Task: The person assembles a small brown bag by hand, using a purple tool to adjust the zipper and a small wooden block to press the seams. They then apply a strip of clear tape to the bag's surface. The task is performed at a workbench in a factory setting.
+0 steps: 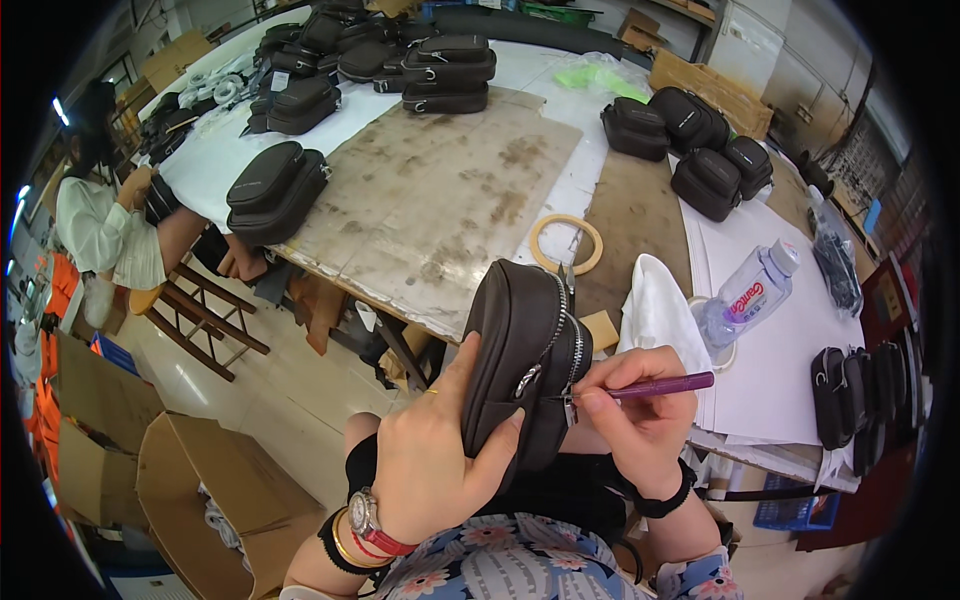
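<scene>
A small dark brown zippered bag is held up over my lap in front of the table. My left hand grips its lower left side, thumb pressed on the front panel and fingers along the back. My right hand pinches a slim purple pen-like tool. The tool's thin tip points at the lower end of the zipper, next to the metal zipper pull, and my right fingertips rest close to the bag's side. Whether the tip touches the bag I cannot tell.
Several finished dark bags stand on the worktable. Right of my hands are a tape ring, a white cloth and a clear bottle. A cardboard box stands on the floor at left, and another person sits beyond.
</scene>
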`<state>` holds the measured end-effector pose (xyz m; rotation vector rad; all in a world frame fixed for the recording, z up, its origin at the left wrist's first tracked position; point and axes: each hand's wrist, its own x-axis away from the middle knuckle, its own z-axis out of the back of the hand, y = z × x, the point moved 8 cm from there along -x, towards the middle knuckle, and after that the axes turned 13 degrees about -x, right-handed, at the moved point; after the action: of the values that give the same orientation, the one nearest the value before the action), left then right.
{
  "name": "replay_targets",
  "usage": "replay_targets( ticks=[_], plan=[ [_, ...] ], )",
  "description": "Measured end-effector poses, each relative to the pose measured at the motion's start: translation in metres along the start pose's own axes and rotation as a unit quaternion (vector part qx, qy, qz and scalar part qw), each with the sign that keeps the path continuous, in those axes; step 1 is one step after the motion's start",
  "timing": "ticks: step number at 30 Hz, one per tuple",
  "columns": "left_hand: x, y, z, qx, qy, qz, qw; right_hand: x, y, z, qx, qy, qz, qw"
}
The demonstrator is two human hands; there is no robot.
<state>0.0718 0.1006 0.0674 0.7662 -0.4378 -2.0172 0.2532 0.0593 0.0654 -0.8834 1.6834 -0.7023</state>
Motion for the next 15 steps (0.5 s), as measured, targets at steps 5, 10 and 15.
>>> replay_targets(
  ticks=[5,10,15],
  plan=[
    [-0.0008,0.0009,0.0005,-0.002,-0.003,0.0,1.0,0.0001,-0.0008,-0.0009,0.019,-0.002,0.006,1.0],
    [-0.0009,0.0011,0.0005,-0.019,-0.007,0.0,1.0,-0.0008,-0.0017,-0.0019,0.039,-0.005,0.007,0.999],
    [-0.0005,0.0023,0.0009,-0.019,-0.008,0.0,1.0,-0.0006,-0.0032,-0.0025,0.057,-0.018,0.016,0.998]
  ],
)
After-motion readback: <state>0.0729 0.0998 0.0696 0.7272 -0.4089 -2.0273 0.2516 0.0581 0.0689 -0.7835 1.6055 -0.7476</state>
